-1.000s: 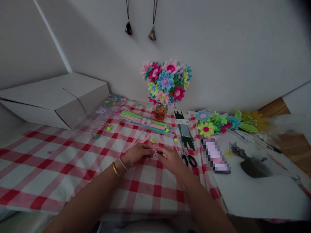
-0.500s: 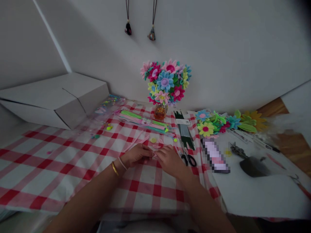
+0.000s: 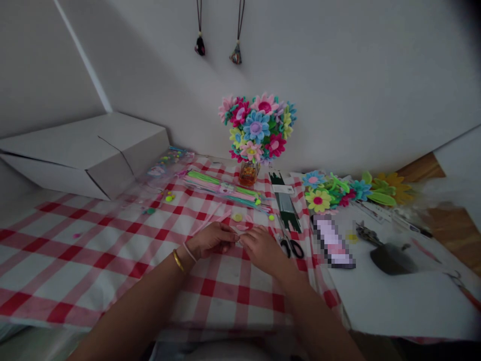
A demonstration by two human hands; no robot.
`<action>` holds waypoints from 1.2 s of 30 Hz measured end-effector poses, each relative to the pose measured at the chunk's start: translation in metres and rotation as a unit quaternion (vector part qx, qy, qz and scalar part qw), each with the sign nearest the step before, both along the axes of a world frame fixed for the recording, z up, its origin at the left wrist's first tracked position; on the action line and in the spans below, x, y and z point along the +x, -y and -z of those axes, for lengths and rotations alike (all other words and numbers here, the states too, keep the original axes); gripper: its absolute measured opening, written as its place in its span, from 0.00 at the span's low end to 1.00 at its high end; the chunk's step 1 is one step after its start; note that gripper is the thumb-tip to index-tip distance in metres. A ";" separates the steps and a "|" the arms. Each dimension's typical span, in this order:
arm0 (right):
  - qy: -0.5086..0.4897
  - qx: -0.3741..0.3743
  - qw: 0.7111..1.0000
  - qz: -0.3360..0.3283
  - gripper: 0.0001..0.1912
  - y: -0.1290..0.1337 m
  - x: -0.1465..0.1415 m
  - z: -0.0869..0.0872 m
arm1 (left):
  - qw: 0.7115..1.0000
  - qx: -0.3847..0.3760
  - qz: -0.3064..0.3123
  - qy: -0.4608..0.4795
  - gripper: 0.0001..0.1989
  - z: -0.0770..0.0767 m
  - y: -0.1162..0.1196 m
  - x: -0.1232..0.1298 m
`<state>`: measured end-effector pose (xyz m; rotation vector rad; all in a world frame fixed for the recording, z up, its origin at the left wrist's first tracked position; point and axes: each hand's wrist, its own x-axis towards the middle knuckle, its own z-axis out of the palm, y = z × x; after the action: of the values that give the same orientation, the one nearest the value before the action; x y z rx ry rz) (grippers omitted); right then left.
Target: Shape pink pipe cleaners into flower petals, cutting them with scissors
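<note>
My left hand (image 3: 213, 239) and my right hand (image 3: 262, 249) meet at the fingertips above the checked tablecloth. Both are closed in a pinch on a small, pale pink pipe cleaner piece (image 3: 238, 237), mostly hidden by the fingers. Just beyond them lie small pink curved pieces (image 3: 241, 227) and a yellow disc (image 3: 237, 217). Loose pink pipe cleaners (image 3: 210, 219) rest beyond my left hand. Black-handled scissors (image 3: 291, 246) lie close to the right of my right hand.
A vase of fuzzy flowers (image 3: 248, 173) stands at the back, behind a pack of coloured pipe cleaners (image 3: 225, 188) and dark green stems (image 3: 284, 200). A white box (image 3: 128, 160) sits at left. Right are more flowers (image 3: 319, 199), a phone (image 3: 332, 240) and a glue gun (image 3: 391, 258).
Both hands stay nearly in place, fingertips still together on the small piece. The view has shifted very slightly.
</note>
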<state>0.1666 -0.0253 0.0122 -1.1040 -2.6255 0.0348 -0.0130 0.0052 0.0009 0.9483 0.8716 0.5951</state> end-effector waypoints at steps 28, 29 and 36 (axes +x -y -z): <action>-0.489 -0.420 0.758 0.096 0.09 -0.001 -0.013 0.009 | 0.888 0.450 0.045 -0.081 0.09 -0.009 0.004 -0.002; -0.528 -0.466 0.703 0.101 0.09 -0.001 -0.015 0.012 | 0.859 0.503 0.038 -0.092 0.09 -0.010 0.006 -0.002; -0.487 -0.446 0.746 0.085 0.13 -0.004 -0.013 0.014 | 0.860 0.495 -0.031 -0.121 0.09 -0.005 0.007 0.002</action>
<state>0.1538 -0.0209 -0.0021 -1.0785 -1.4568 1.5039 -0.0111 -0.0014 0.0059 1.9676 0.8020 1.0321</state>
